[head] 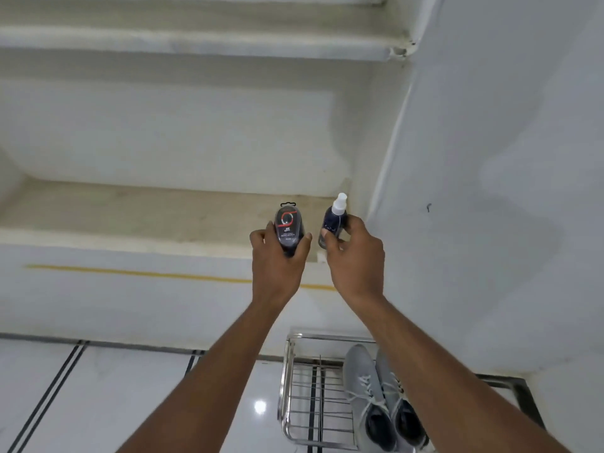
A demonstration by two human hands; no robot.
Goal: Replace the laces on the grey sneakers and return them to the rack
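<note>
walls: white painted plaster, corner running up above the rack; small dark mark on the right wall (428, 207)
floor: glossy white tiles (108, 397) with dark double stripes, left of the rack; light glare spot just left of it
shelf: recessed ledge (137, 210) in the wall, above the rack, surface off-white and stained; a second ledge higher up
yellow line: thin stripe (137, 273) on the wall face below the shelf, above the rack
rack: chrome wire frame (304, 397) on the floor at the wall corner
grey sneakers: pair (369, 387) on the rack's right side, side by side, toes to the wall, white laces in; right one mostly behind the forearm
left hand: (277, 256) above the rack at the shelf edge, fingers wrapped round a dark packaged item (289, 225) with a red ring graphic
right hand: (354, 253) just right of the left, thumb and fingers pinching a dark spray bottle (333, 223) with white nozzle
hard to read: package print too small; bottle base hidden by fingers; cannot tell if either item touches the shelf
cut off: rack's near edge and sneaker heels at the frame bottom
</note>
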